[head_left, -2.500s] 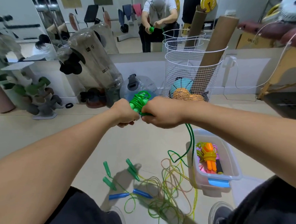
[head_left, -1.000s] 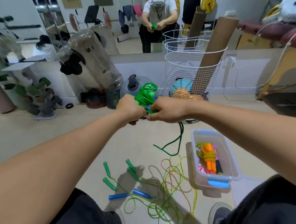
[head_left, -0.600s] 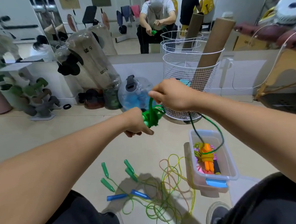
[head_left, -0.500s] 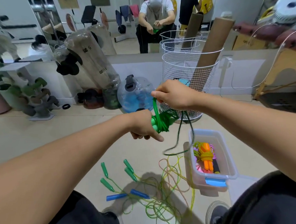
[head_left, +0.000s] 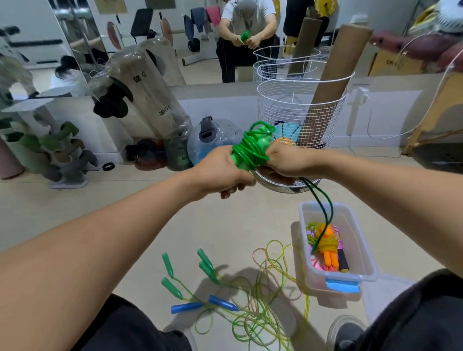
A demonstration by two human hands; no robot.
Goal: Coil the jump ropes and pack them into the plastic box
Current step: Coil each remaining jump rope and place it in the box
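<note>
- Plastic box sits on the floor at lower right, already holding coiled ropes
- Green rope: since half a second ago its hanging tail is shorter; wrapping is nearly done
- Left hand grips the bundle; right hand, lowered again, pinches the tail

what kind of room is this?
Most likely a home gym or small fitness studio: a rack of dumbbells stands by the wall, a big wall mirror reflects a weight bench, and a wire basket holds balls. Jump ropes lie tangled on the floor.
</note>
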